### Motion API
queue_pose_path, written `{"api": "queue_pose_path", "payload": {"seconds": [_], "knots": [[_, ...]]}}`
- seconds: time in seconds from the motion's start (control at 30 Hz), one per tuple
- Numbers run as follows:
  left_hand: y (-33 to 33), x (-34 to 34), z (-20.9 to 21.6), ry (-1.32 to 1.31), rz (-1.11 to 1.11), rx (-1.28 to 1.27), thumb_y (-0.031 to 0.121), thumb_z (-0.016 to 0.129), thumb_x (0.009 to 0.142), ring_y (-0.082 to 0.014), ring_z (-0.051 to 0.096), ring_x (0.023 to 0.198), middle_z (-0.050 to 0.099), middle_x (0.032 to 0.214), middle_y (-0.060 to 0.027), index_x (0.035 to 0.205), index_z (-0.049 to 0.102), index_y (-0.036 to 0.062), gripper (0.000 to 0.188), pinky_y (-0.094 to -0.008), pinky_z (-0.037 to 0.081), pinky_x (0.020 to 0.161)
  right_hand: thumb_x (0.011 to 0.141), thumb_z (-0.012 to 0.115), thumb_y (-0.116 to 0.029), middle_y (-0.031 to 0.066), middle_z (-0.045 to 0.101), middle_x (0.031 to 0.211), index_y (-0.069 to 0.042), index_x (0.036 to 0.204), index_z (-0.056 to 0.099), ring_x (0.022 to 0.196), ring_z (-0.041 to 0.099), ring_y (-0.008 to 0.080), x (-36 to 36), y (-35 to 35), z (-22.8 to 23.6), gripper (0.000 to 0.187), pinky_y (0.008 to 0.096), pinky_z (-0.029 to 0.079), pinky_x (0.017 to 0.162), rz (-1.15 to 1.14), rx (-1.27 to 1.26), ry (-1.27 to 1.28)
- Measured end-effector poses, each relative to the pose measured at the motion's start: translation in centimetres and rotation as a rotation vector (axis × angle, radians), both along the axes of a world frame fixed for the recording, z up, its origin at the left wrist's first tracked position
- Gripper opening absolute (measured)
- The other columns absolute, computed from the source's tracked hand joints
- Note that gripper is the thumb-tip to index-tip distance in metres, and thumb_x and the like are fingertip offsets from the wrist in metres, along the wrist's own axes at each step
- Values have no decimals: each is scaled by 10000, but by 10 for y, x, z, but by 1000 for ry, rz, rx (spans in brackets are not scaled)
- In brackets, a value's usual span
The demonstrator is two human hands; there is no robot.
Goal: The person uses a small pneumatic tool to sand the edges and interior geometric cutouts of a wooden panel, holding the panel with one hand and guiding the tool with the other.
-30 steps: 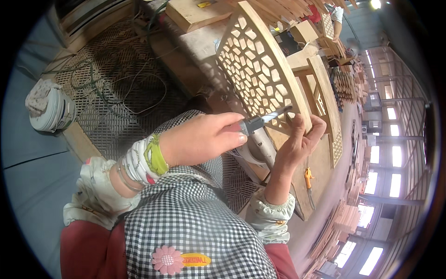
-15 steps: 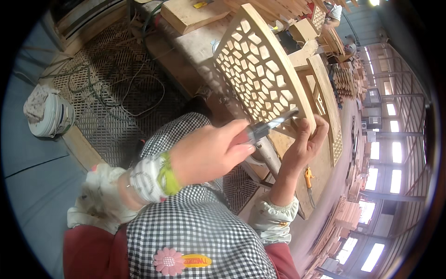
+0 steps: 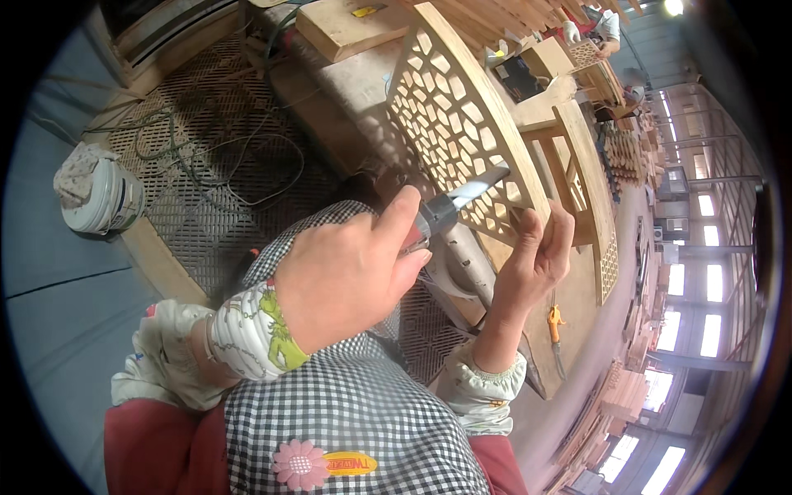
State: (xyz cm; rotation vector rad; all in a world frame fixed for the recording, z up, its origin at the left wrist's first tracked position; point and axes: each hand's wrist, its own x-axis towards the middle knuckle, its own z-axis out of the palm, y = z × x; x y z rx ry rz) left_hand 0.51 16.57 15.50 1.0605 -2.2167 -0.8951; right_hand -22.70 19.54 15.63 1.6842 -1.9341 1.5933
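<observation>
My left hand is closed around the red and dark grey handle of a hand tool with a flat, bright metal blade. The blade lies close to the near face of a pale wooden lattice panel, which is cut through with many angular openings. Whether the blade touches the wood I cannot tell. The panel stands tilted, its plain wooden edge facing right. My right hand pinches the panel's near lower corner between thumb and fingers.
A wooden frame stands behind the panel on the bench, with an orange-handled tool near the bench's edge. A wooden board lies farther back. At left are a white bucket and hoses on floor matting. A co-worker's hand is far off.
My left hand has shifted slightly left, and the tool's blade has drawn back from near the panel's corner. My right hand keeps its hold on the panel.
</observation>
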Motion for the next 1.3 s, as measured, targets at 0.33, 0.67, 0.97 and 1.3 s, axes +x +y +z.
{"api": "queue_pose_path", "payload": {"seconds": [0.33, 0.67, 0.97, 1.3], "knots": [[-4, -11, 10, -59, 42, 11, 264, 683, 963, -356, 741, 739, 745, 876, -146, 1422, 448, -22, 589, -442, 603, 628, 1009, 705, -166, 15, 616, 766, 27, 1088, 654, 654, 523, 58, 5, 2, 1, 214, 209, 415, 577, 5, -24, 25], [-17, -6, 0, 188, -34, 165, 233, 670, 981, -417, 726, 760, 727, 881, -237, 1356, 502, -57, 504, -448, 579, 645, 1045, 640, -128, 47, 670, 922, 34, 1153, 621, 838, 651, 99, 6, 10, 5, 196, 259, 565, 790, 9, 91, -3], [-29, -1, -2, 352, -110, 463, 213, 645, 1000, -229, 740, 828, 729, 924, -178, 1367, 545, -19, 445, -342, 553, 733, 1045, 644, -164, 62, 680, 931, 41, 1128, 624, 821, 634, 95, 1, 6, 3, 222, 248, 534, 748, 11, 43, 56], [-43, -4, -8, 433, -204, 575, 229, 634, 1020, -84, 567, 775, 653, 865, -36, 1406, 524, -52, 490, -257, 507, 744, 1027, 665, -152, 41, 693, 845, 13, 1089, 639, 749, 612, 73, 1, 2, 3, 179, 212, 482, 700, 4, 15, -38]]}}
